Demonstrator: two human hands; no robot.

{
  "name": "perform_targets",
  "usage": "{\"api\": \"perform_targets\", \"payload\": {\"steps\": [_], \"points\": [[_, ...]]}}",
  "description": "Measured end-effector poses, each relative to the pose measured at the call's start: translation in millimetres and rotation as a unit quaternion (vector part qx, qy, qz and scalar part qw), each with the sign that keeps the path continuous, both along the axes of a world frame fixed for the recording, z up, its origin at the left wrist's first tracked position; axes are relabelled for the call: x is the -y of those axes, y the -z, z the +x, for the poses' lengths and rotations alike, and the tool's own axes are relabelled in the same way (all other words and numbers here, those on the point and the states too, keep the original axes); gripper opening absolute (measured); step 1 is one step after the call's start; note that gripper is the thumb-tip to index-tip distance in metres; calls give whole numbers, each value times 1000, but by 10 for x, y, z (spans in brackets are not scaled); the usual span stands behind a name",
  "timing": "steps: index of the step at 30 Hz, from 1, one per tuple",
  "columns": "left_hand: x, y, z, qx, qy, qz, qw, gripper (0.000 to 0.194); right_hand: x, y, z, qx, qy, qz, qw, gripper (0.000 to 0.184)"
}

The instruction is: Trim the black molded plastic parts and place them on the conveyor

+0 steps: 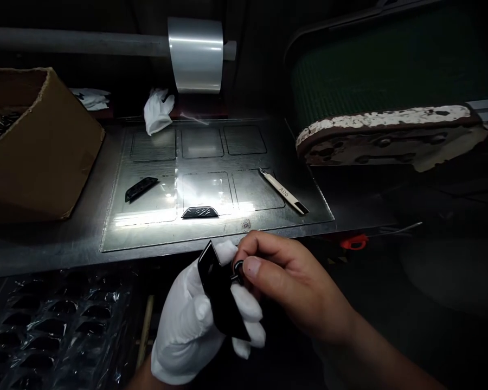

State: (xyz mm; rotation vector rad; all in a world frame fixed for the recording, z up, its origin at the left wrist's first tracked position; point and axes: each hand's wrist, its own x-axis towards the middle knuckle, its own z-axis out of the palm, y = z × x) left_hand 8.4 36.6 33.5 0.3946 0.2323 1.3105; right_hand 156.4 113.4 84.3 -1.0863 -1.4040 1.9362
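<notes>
My left hand (181, 319), in a white glove, grips a flat black panel (225, 306) with slanted ends, tilted in front of the table edge. My bare right hand (296, 281) pinches a small dark ring-shaped piece (238, 269) between thumb and forefinger, close against the panel's right side. Whether the ring is fixed to the panel cannot be made out. Beyond my hands, a glossy black part (200, 213) lies near the front of a clear sheet (207, 184), and a similar black part (141, 188) lies at an angle to its left.
A slim pale tool (284, 192) marked A06 rests on the sheet's right. A cardboard box (65, 157) stands left; a film roll (196, 57) and white glove (158, 112) are behind. Right are a green belt (370, 70) and orange handle (353, 242). Plastic trays (73, 319) hold parts lower left.
</notes>
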Motion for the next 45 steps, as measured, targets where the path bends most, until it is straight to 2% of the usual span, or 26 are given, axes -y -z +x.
{"api": "perform_targets", "payload": {"steps": [2, 4, 6, 8, 11, 16, 23, 25, 27, 28, 30, 31, 33, 35, 37, 39, 41, 43, 45], "points": [[11, 19, -4, 5, 9, -11, 1000, 49, 17, -11, 14, -12, 1, -16, 1000, 24], [10, 55, -35, 0, 43, -39, 998, 53, 32, -18, 34, -25, 0, -33, 999, 28], [-9, 91, -87, -22, 94, -91, 991, 53, 51, -18, 61, -36, -4, -45, 998, 32], [-38, 108, -137, -52, 136, -152, 978, 45, 75, -16, 93, -41, -6, -56, 998, 34], [-75, 98, -164, -76, 158, -227, 958, 37, 118, -34, 134, -36, -4, -91, 995, 37], [-53, 101, -115, -80, 137, -274, 949, 29, 135, -85, 150, -21, 1, -120, 993, 38], [41, 150, -108, -108, 78, -219, 967, 42, 40, 33, 147, -13, -36, -42, 998, 31], [39, 176, -113, -119, 57, -194, 972, 47, -3, 74, 163, -7, -29, 30, 999, 21], [30, 217, -125, -125, 28, -176, 976, 53, -70, 106, 195, 0, -27, 191, 981, 14], [27, 239, -135, -127, 15, -170, 977, 56, -111, 119, 216, 7, -37, 289, 957, 21], [25, 275, -155, -128, -9, -157, 979, 59, -196, 143, 258, 34, -84, 450, 889, 30], [25, 284, -163, -129, -18, -149, 980, 55, -232, 157, 277, 52, -113, 495, 860, 30], [21, 286, -165, -127, -26, -128, 983, 42, -276, 190, 303, 80, -159, 527, 831, 27], [7, 276, -144, -112, -20, -104, 988, 38, -278, 228, 313, 73, -174, 514, 837, 27], [-10, 269, -102, -92, -17, -95, 991, 36, -248, 266, 307, 44, -168, 463, 869, 27], [-21, 272, -57, -84, -36, -104, 990, 36, -207, 300, 284, 29, -145, 348, 926, 28], [-20, 285, -30, -92, -53, -125, 986, 37, -180, 336, 247, 35, -115, 187, 975, 28], [-15, 297, -34, -114, -51, -141, 982, 41, -181, 374, 209, 32, -95, 44, 994, 25], [-15, 291, -65, -149, -20, -148, 978, 48, -196, 407, 181, 14, -107, -41, 993, 29]]}}
